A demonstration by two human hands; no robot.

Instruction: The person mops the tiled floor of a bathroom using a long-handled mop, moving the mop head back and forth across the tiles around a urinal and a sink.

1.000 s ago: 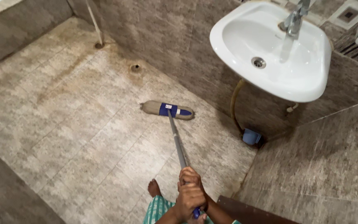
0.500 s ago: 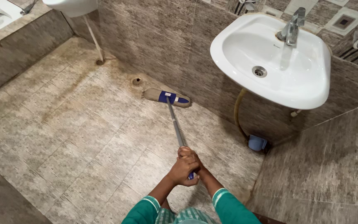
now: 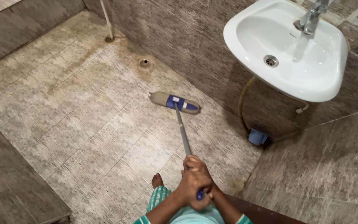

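Both hands, left hand [image 3: 190, 186] and right hand [image 3: 206, 191], clench the grey metal mop pole [image 3: 183, 135] near me. Its flat grey-and-blue mop head [image 3: 175, 103] lies mid-floor; I judge wet beige tiles [image 3: 63, 116] could slip my bare foot [image 3: 157, 181].

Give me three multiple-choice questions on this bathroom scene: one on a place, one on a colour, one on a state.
1. Where does the flat grey mop head lie?
A. in the basin
B. on the tiled floor, near the wall
C. on the ledge

2. What colour is the small plastic cup under the white wall-mounted washbasin?
A. red
B. yellow
C. blue

3. How is the grey metal mop handle held?
A. both hands clasped at its end
B. one hand only
C. lying loose

Answers: 1 B, the head rests flat on the tiles. 2 C, it shows blue by the drain hose. 3 A, left hand and right hand wrap the handle's end together.
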